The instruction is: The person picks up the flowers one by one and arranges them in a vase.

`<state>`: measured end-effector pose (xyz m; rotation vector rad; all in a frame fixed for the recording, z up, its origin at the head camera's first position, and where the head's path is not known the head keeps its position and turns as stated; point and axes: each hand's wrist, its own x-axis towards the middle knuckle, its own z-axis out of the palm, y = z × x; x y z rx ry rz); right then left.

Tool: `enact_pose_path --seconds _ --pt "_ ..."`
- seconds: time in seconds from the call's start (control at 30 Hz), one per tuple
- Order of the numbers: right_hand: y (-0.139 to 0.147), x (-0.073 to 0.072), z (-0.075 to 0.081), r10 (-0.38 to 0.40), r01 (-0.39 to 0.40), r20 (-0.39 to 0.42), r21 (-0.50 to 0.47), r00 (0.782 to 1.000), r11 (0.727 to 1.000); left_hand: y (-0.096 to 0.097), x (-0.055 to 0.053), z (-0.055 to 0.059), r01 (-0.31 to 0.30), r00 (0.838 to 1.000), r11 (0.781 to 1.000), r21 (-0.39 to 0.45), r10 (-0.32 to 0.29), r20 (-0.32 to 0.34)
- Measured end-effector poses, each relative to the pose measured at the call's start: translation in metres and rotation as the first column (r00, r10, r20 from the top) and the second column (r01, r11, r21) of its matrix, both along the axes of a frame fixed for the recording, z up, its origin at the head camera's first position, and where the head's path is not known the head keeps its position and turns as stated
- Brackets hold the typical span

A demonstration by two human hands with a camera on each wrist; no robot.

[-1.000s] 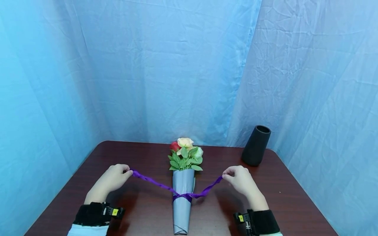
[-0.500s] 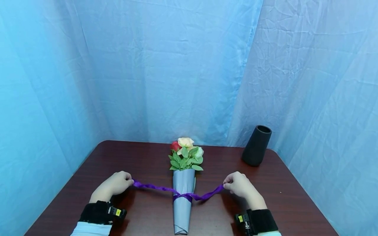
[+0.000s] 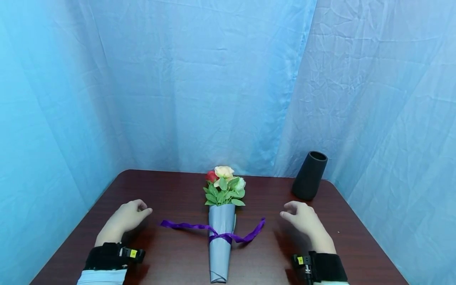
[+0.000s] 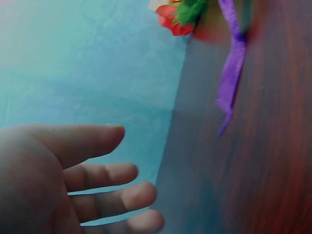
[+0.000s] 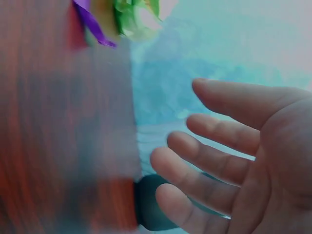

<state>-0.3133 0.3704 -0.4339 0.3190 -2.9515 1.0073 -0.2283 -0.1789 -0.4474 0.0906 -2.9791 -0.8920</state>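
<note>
In the head view a bouquet of flowers (image 3: pixel 225 188), with red, cream and pale green-white blooms, lies in a grey-blue paper wrap (image 3: pixel 221 219) at the table's middle. A purple ribbon (image 3: pixel 246 238) is tied round the wrap, its two tails spreading left and right. My left hand (image 3: pixel 125 219) is just beyond the left tail's end, fingers relaxed and holding nothing; the left wrist view shows a gap to the ribbon (image 4: pixel 231 73). My right hand (image 3: pixel 305 222) hovers past the right tail's end, fingers spread apart with nothing between them, as the right wrist view also shows.
A black tapered vase (image 3: pixel 309 175) stands at the table's back right corner, beyond my right hand. The dark brown wooden table (image 3: pixel 171 261) is enclosed by light blue curtains (image 3: pixel 199 87) behind and at both sides.
Both hands held the ribbon's ends and lowered slightly, then let go. They have drawn outward, left and right, while the ribbon tails stay spread beside the bouquet.
</note>
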Motion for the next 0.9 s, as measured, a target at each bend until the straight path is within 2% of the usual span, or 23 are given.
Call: enact_pose_path --seconds 0.2,0.53,0.7,0.9 --pt "0.009 0.005 0.014 -0.056 0.048 -0.104 -0.08 0.993 0.996 -0.002 0.004 0.011 -0.063 0.994 0.998 0.03 0.066 -0.086" --pt "-0.003 0.009 0.027 -0.033 -0.023 -0.29 -0.188 0.957 0.982 0.02 0.008 0.031 -0.097 0.96 0.993 0.065 0.111 -0.257" --pt "-0.011 0.012 0.03 0.013 -0.083 -0.357 -0.181 0.934 0.98 0.037 0.009 0.039 -0.067 0.948 0.995 0.08 0.088 -0.306" --pt "-0.019 0.014 0.032 0.063 -0.131 -0.388 -0.15 0.919 0.98 0.054 0.011 0.045 -0.005 0.938 0.997 0.074 0.03 -0.344"
